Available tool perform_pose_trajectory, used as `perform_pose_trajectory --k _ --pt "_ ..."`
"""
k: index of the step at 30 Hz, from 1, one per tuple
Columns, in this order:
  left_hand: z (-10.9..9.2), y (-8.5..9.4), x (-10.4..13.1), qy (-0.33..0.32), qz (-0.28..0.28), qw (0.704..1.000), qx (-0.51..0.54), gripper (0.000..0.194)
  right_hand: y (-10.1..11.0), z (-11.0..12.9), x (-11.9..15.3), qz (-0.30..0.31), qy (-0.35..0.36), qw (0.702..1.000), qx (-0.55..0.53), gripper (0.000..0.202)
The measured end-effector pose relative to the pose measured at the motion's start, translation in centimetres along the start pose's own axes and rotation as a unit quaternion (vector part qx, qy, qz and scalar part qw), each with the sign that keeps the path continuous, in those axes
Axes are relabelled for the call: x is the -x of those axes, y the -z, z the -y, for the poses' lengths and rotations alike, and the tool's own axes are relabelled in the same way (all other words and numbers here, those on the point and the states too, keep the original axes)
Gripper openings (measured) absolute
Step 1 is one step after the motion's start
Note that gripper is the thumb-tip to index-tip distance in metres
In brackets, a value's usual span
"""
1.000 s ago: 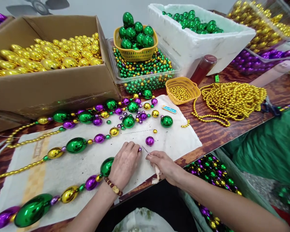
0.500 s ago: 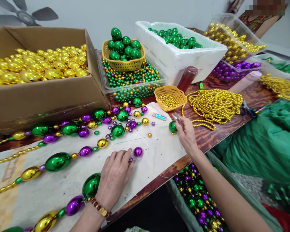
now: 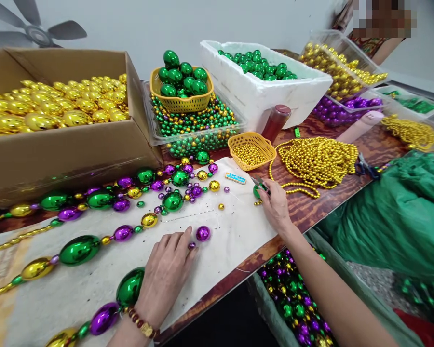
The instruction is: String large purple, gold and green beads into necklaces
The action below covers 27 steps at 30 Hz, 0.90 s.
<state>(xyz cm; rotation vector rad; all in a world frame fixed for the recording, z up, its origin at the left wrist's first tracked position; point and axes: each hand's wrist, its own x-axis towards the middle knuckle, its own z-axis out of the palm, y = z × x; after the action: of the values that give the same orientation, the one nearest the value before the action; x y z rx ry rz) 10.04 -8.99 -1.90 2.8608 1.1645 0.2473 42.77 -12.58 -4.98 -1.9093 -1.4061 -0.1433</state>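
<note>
My left hand [image 3: 166, 270] lies palm down over a strand of shiny beads, its fingers extended and apart. A small purple bead [image 3: 191, 245] shows by its thumb and forefinger, with a larger purple bead [image 3: 203, 233] just beyond. Behind the wrist, a big green bead [image 3: 130, 287] is partly covered. My right hand [image 3: 275, 205] is closed around small metal snips [image 3: 258, 183], blades pointing up and left. A green bead [image 3: 257, 192] sits under the snips, tiny gold beads beside it. Whether the snips touch it, I cannot tell.
Finished-looking bead strands [image 3: 80, 250] stretch across the white cloth [image 3: 104, 289]. Behind stand a cardboard box [image 3: 68, 159] of gold beads, a yellow basket [image 3: 252, 164] and a foam box [image 3: 267, 91]. Gold bead chains [image 3: 314, 161] lie right, near blue-handled scissors [image 3: 369, 168]. A person is at the back.
The view has tilted slightly, shifting everything a little down and left. My right hand's snips have turned further left over the green bead. My left hand stays by the purple beads.
</note>
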Motion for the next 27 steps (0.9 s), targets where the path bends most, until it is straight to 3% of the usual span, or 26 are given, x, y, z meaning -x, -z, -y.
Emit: perform_pose_trajectory --k 4,8,12,16,20,23,27 --pt "0.1 0.0 0.1 0.000 -0.005 1.000 0.005 0.046 0.7 1.0 0.6 -0.020 0.005 0.999 -0.030 0.031" --pt "0.1 0.1 0.3 -0.006 0.001 1.000 0.019 0.047 1.1 5.0 0.6 0.005 0.019 0.993 -0.119 0.030" --pt "0.0 0.0 0.4 -0.010 -0.007 0.999 0.040 0.048 -0.1 10.2 0.1 0.102 0.072 0.971 -0.203 0.024" --pt "0.1 -0.1 0.4 -0.011 -0.017 0.998 0.053 0.044 -3.0 13.7 -0.7 0.206 0.170 0.938 -0.220 0.018" --pt "0.1 -0.2 0.3 -0.007 -0.016 0.998 0.056 0.041 -5.7 14.7 -1.0 0.251 0.206 0.928 -0.182 0.018" --pt "0.0 -0.2 0.2 0.000 -0.013 0.999 0.053 0.040 -6.5 14.7 -0.7 0.263 0.222 0.923 -0.174 0.018" --pt "0.2 -0.4 0.0 -0.001 -0.037 0.998 0.052 0.042 -5.4 13.3 -1.8 0.193 0.200 0.938 -0.208 0.022"
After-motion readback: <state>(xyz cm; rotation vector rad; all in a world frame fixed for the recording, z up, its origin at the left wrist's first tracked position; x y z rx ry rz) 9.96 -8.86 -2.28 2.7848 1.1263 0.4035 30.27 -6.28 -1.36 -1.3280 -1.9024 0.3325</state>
